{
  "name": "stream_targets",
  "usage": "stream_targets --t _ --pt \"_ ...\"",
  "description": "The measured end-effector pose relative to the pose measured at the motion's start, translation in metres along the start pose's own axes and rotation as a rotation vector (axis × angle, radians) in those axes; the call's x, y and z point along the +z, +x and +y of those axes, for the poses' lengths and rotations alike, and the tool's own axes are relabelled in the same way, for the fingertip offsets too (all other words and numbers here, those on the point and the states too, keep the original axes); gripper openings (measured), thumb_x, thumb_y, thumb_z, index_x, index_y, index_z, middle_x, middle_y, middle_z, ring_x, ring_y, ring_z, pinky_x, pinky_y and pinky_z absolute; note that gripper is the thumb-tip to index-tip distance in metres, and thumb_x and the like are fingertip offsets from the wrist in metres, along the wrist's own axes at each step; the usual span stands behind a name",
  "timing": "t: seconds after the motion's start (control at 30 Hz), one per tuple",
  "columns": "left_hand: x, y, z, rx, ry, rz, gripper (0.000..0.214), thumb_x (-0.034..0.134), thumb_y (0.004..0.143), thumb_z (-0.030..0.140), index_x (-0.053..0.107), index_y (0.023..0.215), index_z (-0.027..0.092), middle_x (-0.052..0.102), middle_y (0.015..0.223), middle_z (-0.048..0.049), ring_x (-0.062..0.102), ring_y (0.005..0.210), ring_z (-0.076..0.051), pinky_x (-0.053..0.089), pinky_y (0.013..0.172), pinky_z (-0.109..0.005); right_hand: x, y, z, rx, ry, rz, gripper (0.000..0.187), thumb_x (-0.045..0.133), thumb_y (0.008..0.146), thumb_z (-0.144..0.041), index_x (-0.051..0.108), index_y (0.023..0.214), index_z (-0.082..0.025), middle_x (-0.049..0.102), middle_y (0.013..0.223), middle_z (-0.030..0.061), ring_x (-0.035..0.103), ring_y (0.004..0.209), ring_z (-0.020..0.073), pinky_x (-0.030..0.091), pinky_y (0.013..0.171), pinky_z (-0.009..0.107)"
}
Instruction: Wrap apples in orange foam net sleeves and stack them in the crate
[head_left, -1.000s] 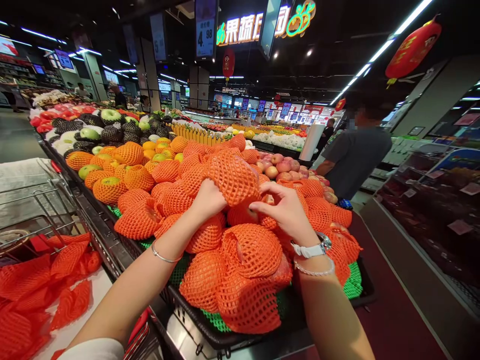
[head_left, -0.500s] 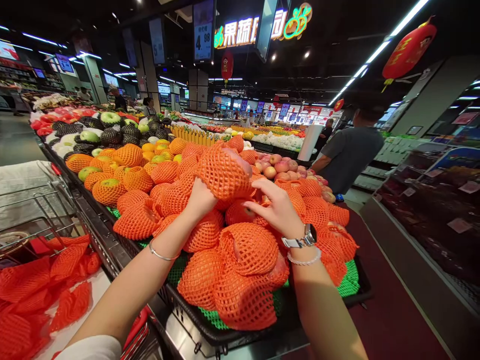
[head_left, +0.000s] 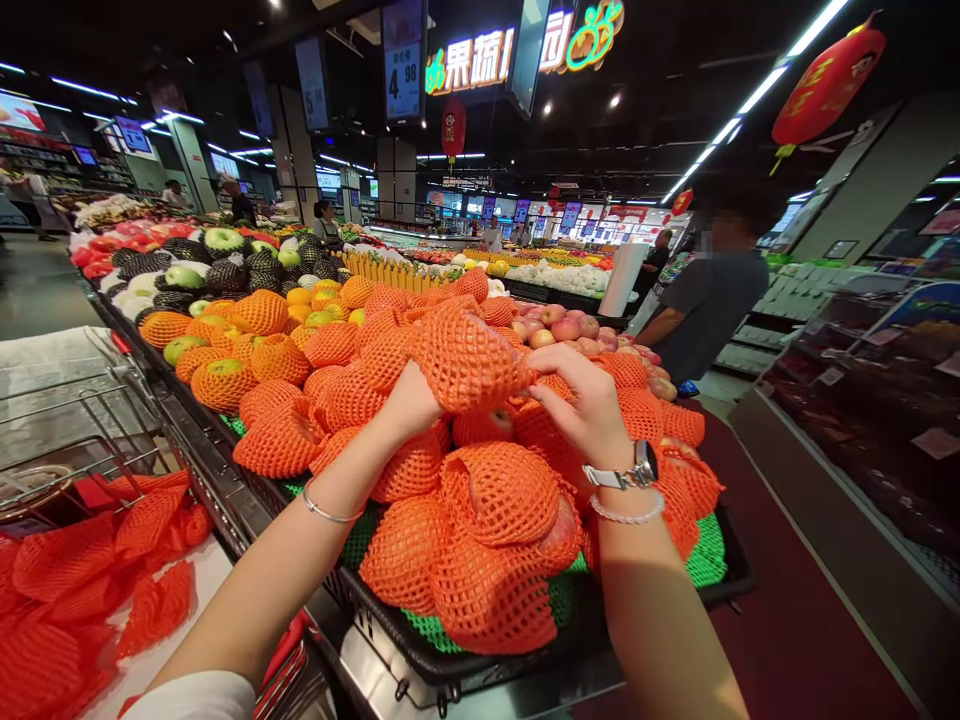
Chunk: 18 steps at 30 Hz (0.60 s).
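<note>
- One netted fruit (head_left: 469,360), in an orange foam net (head_left: 480,345), held up over the middle of the pile; the net tapers to a point on its right side.
- Your left hand (head_left: 416,400), curled round the lower left of that fruit; most of its fingers are hidden behind the net.
- Your right hand (head_left: 581,395), thumb and forefinger pinching the tapered end of the net, the other fingers bent.
- On your left wrist, one silver bangle (head_left: 326,510); on your right, one watch (head_left: 634,465) with a pale strap, and one beaded bracelet (head_left: 626,510) just beside it.
- Below your hands, a pile of fruits (head_left: 495,595) in matching orange nets, red-pink skin showing through a few openings.
- Under the pile, green netting (head_left: 705,555) and a black tray (head_left: 397,635).
- Beyond your right hand, bare pink apples (head_left: 566,325), heaped.
- Left of the pile, yellow-green fruits (head_left: 225,385) in lighter orange nets; farther off, green fruits (head_left: 225,240), several in black nets.
- At your lower left, a wire cart (head_left: 82,395) with crumpled red-orange nets (head_left: 67,565) in it.
- To the right, a person (head_left: 716,300) in a dark grey top, standing beside the display.
- Overhead, a price screen (head_left: 403,70) reading 4.98, a lit sign (head_left: 472,60) and a red lantern (head_left: 829,85).
</note>
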<state>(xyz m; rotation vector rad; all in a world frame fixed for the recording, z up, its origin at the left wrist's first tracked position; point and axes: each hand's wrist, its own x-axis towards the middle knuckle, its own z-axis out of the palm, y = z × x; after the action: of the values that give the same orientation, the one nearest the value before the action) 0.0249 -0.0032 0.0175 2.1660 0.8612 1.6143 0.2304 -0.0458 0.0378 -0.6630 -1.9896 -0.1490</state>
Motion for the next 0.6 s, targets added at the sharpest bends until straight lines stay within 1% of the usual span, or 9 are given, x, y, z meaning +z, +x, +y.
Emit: stream_targets --t 0.07,0.13,0.2,0.27,0.3,0.37,0.43,0.5,0.6 --pt "0.000 0.002 0.001 -0.066 -0.179 0.010 0.048 0.057 0.076 0.049 0.062 0.106 0.012 0.069 0.116 -0.0169 0.065 0.110 -0.028 0.047 0.105 -0.045 0.002 0.001 -0.001 0.001 0.023 0.054 0.005 0.057 0.087 -0.019 0.059 0.085 -0.024 0.067 0.089 0.0030 0.062 0.088 0.0190 0.049 0.081 0.036" --pt "-0.001 0.004 0.002 -0.111 -0.273 -0.007 0.055 0.065 0.069 0.053 0.063 0.105 0.012 0.069 0.116 -0.0165 0.063 0.114 -0.030 0.042 0.110 -0.047 0.004 0.001 -0.002 0.050 0.082 0.052 0.004 0.059 0.088 -0.024 0.059 0.085 -0.023 0.065 0.087 0.0024 0.060 0.086 0.0184 0.048 0.080 0.035" --pt "-0.001 0.004 0.005 -0.139 -0.315 -0.034 0.061 0.069 0.064 0.055 0.063 0.107 0.011 0.069 0.116 -0.0164 0.060 0.117 -0.032 0.039 0.112 -0.048 0.005 0.002 -0.003 0.113 0.154 0.021 0.016 0.063 0.086 -0.037 0.058 0.083 -0.023 0.062 0.084 0.0021 0.057 0.083 0.0184 0.046 0.078 0.035" --pt "-0.001 0.003 0.009 -0.164 -0.316 -0.039 0.065 0.072 0.062 0.056 0.063 0.108 0.011 0.069 0.116 -0.0162 0.059 0.118 -0.033 0.039 0.112 -0.050 0.008 0.003 -0.004 0.162 0.200 -0.005 0.029 0.069 0.079 -0.049 0.058 0.079 -0.022 0.060 0.081 0.0010 0.054 0.080 0.0181 0.044 0.075 0.034" --pt "-0.001 0.003 0.011 -0.173 -0.300 -0.041 0.066 0.073 0.062 0.057 0.063 0.109 0.011 0.069 0.115 -0.0158 0.058 0.119 -0.034 0.039 0.111 -0.051 0.010 0.003 -0.004 0.181 0.210 0.001 0.032 0.072 0.076 -0.051 0.058 0.077 -0.022 0.059 0.078 0.0001 0.053 0.078 0.0176 0.042 0.074 0.034" --pt "-0.001 0.002 0.016 -0.174 -0.274 -0.070 0.066 0.074 0.063 0.056 0.063 0.111 0.011 0.070 0.114 -0.0144 0.057 0.120 -0.034 0.040 0.110 -0.051 0.014 0.004 -0.005 0.226 0.235 0.053 0.033 0.075 0.074 -0.050 0.058 0.073 -0.022 0.056 0.073 -0.0014 0.050 0.076 0.0162 0.040 0.073 0.032" --pt "-0.001 0.002 0.019 -0.151 -0.289 -0.142 0.064 0.073 0.065 0.052 0.063 0.114 0.012 0.070 0.115 -0.0127 0.057 0.122 -0.033 0.040 0.111 -0.048 0.018 0.004 -0.005 0.278 0.305 0.138 0.033 0.074 0.075 -0.050 0.058 0.071 -0.022 0.056 0.073 -0.0017 0.050 0.076 0.0154 0.040 0.074 0.031" --pt "-0.002 0.003 0.021 -0.129 -0.319 -0.210 0.062 0.072 0.068 0.049 0.062 0.116 0.012 0.070 0.116 -0.0111 0.056 0.122 -0.031 0.040 0.112 -0.046 0.021 0.005 -0.004 0.332 0.414 0.215 0.035 0.074 0.074 -0.054 0.058 0.073 -0.022 0.056 0.076 -0.0016 0.051 0.075 0.0144 0.042 0.073 0.030" --pt "-0.004 0.003 0.020 -0.116 -0.334 -0.297 0.057 0.069 0.071 0.045 0.062 0.117 0.013 0.070 0.116 -0.0091 0.057 0.123 -0.030 0.040 0.112 -0.044 0.024 0.005 -0.003 0.439 0.560 0.296 0.039 0.075 0.071 -0.058 0.059 0.078 -0.023 0.054 0.076 -0.0026 0.050 0.072 0.0122 0.042 0.068 0.026"
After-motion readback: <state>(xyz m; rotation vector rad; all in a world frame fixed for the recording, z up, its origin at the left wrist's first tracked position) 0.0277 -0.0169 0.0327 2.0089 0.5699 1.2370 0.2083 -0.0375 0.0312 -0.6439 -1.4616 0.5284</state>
